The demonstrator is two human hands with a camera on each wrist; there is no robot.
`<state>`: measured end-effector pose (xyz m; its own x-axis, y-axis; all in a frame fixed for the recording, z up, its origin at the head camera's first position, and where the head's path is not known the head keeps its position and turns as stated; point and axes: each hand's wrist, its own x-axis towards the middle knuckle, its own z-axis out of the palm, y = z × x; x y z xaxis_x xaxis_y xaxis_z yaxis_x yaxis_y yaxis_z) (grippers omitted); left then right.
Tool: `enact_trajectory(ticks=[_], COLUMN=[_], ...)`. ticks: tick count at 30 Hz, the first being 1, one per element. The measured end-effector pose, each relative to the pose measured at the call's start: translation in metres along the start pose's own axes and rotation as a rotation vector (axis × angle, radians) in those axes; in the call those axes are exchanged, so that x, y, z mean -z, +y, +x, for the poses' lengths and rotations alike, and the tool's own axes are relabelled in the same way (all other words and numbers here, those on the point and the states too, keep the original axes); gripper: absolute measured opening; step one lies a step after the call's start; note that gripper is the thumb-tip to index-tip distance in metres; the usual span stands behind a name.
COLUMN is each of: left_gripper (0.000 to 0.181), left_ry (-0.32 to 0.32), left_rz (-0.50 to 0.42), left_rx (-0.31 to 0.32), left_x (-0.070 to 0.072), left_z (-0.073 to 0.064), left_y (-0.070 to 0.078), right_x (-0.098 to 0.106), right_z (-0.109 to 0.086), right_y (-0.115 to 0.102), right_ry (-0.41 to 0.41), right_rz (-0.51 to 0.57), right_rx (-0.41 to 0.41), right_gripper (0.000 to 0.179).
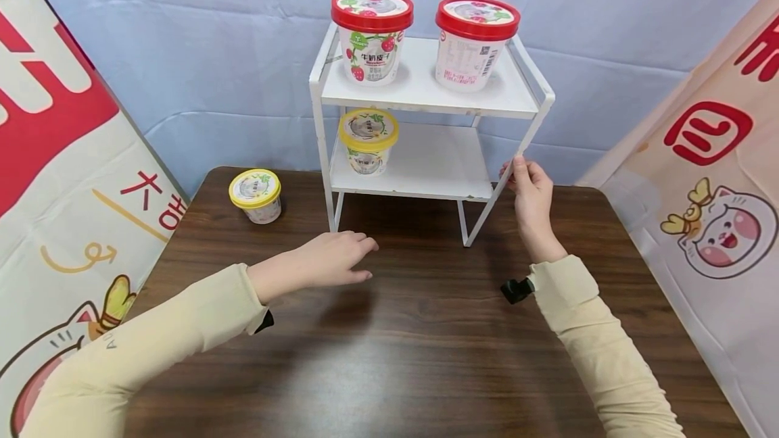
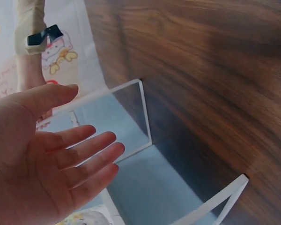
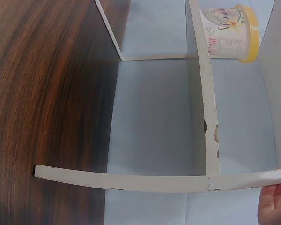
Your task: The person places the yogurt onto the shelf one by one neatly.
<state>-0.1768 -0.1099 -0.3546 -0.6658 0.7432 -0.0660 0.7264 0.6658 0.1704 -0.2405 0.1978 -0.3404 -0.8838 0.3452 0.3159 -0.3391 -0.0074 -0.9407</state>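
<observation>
A white two-tier rack (image 1: 435,154) stands at the back of the table. My right hand (image 1: 532,198) grips its right-hand post, thumb in front; in the right wrist view only some fingers (image 3: 274,201) show at that post. Before the rack's left front leg my left hand (image 1: 335,259) hovers with nothing in it, palm and spread fingers visible in the left wrist view. Two red-lidded cups, one left (image 1: 372,53) and one right (image 1: 467,59), stand on the top shelf. On the lower shelf, a yellow-lidded cup (image 1: 368,144) stands at the left.
Another yellow-lidded cup (image 1: 258,198) stands on the dark wooden table (image 1: 426,330), left of the rack. A pale blue cloth (image 1: 243,53) hangs behind. Printed banners flank the table, one left (image 1: 73,222) and one right (image 1: 669,174).
</observation>
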Motion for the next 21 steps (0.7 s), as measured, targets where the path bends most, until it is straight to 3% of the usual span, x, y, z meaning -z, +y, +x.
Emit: enact_trajectory(ticks=[11,21], left_gripper=[0.041,0.041], left_ry=[0.015,0.038], left_rz=[-0.039,-0.119], left_rx=[0.032,0.109], left_x=[-0.014,-0.025], left_z=[-0.010,-0.023], left_y=[-0.014,-0.029], right_x=[0.001,-0.001], right_z=[0.000,-0.001], right_y=[0.001,-0.001], right_ry=[-0.002,-0.001], right_rz=[0.004,-0.020], right_rx=[-0.003,-0.006], right_gripper=[0.022,0.023])
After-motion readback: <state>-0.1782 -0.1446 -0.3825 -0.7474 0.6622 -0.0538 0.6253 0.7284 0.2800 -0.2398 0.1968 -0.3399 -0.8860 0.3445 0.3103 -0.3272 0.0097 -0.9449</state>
